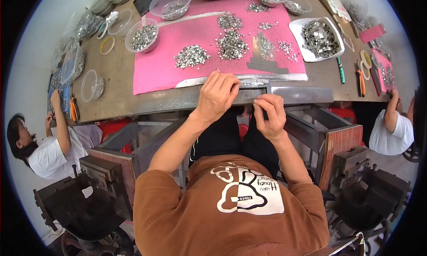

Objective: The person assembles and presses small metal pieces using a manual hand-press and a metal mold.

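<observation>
At the front edge of the counter, directly before the seated worker, both bare hands meet the metalwork. The left hand is bent at the knuckles, its fingers close together over the left part of a narrow metal frame; whether it grips anything cannot be told from here. The right hand is curled narrow at the frame's near right corner, thumb close to forefinger; any small piece between them cannot be made out. The frame lies between the two hands, along the counter's edge, with a flat metal plate to its right.

Beyond the frame, a pale silver strip borders a pink mat. Upon the mat: a left heap of small metal pieces, a middle heap, a pile of thin pins, and, just nearer than the pins, dark grey strips. A clear bowl stands at the mat's left side. To the right: a white tray of metal parts, a green pen and orange-handled pliers.
</observation>
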`<action>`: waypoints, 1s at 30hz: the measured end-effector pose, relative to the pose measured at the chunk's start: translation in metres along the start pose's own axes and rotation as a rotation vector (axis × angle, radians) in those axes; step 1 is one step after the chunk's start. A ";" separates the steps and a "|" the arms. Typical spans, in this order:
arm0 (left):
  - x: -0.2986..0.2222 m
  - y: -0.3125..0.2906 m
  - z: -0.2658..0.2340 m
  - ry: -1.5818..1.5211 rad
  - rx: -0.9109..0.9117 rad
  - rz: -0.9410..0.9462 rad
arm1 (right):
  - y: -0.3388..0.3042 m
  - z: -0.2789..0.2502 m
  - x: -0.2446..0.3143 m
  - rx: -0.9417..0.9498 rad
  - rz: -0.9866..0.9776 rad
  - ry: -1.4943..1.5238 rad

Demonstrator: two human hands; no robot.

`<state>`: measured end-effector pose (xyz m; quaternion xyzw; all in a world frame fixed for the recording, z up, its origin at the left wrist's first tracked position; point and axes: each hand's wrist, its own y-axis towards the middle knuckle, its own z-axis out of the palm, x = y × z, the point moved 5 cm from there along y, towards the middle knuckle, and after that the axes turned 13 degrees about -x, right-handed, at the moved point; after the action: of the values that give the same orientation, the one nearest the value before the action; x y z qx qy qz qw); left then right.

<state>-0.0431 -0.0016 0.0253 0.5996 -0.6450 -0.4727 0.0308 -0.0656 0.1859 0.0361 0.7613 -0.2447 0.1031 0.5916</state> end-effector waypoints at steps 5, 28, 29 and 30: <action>-0.001 0.003 -0.016 -0.043 -0.098 0.143 | 0.005 0.012 0.004 0.122 -0.032 -0.032; 0.086 0.043 -0.064 0.315 -0.127 -0.144 | -0.001 0.060 0.017 0.384 0.054 -0.077; 0.089 0.043 -0.062 0.316 -0.129 -0.144 | -0.001 0.061 0.017 0.384 0.063 -0.084; 0.092 0.042 -0.060 0.320 -0.128 -0.134 | 0.000 0.061 0.018 0.384 0.062 -0.084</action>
<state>-0.0636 -0.1163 0.0371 0.7055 -0.5592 -0.4123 0.1396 -0.0588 0.1234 0.0272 0.8560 -0.2682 0.1341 0.4211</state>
